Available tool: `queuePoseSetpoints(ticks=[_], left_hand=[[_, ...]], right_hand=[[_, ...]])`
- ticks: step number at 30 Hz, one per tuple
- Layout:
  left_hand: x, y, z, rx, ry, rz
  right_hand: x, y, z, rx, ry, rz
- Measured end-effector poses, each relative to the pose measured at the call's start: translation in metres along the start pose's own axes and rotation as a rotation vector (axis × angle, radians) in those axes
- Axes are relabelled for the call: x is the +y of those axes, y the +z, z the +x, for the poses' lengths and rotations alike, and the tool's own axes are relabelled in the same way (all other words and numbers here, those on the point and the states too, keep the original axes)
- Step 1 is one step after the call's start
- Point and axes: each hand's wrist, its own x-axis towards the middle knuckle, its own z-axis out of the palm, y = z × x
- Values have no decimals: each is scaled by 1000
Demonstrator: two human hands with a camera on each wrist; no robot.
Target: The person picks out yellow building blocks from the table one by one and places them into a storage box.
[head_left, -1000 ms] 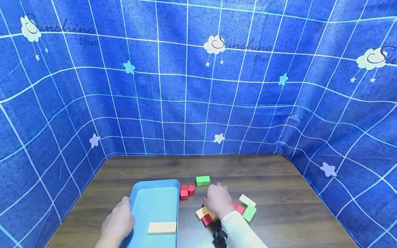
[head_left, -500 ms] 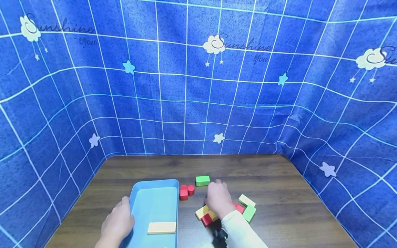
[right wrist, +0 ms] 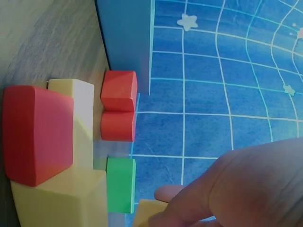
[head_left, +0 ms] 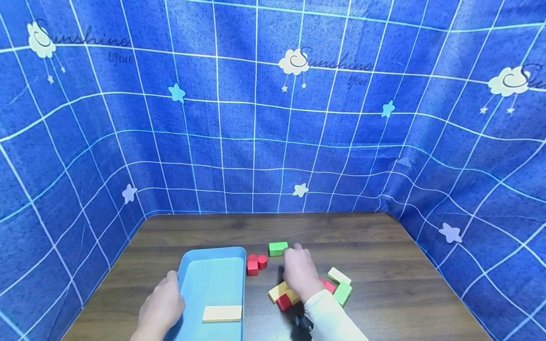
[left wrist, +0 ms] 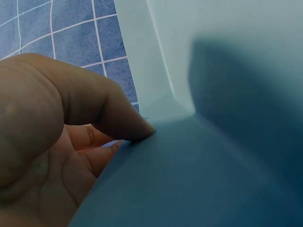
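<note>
My left hand [head_left: 161,303] grips the left wall of a blue tray [head_left: 213,279]; in the left wrist view the thumb lies on the inside and the fingers behind. A pale wooden plank [head_left: 222,313] lies in the tray. Over the block pile, my right hand [head_left: 301,272] pinches a yellow wooden block [right wrist: 145,211], mostly hidden by the fingers. Beneath that hand are more yellow blocks [head_left: 278,291] and a dark red block [head_left: 284,302]. Just beyond its fingertips sits a green block [head_left: 278,248].
Red blocks [head_left: 253,268], one of them round, stand against the tray's right side. To the right of my sleeve lie a green block [head_left: 342,293], a cream block [head_left: 339,275] and red ones [head_left: 330,287]. A blue curtain [head_left: 273,142] surrounds the wooden table [head_left: 204,227].
My right hand has shifted slightly away from me, closer to the far green block. The left hand and the tray stay in place.
</note>
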Motion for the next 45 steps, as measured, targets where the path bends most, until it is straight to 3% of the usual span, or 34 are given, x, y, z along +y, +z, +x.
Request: queuePoseSetpoints(ticks=[16, 34, 45], left_hand=[[-1, 1, -1, 49, 45, -5], [-1, -1, -2, 43, 43, -6], [-1, -1, -2, 42, 46, -8]], right_hand=[[-5, -4, 0, 96, -52, 29], [-13, -13, -2, 26, -14, 78], [-15, -12, -2, 46, -76, 109]])
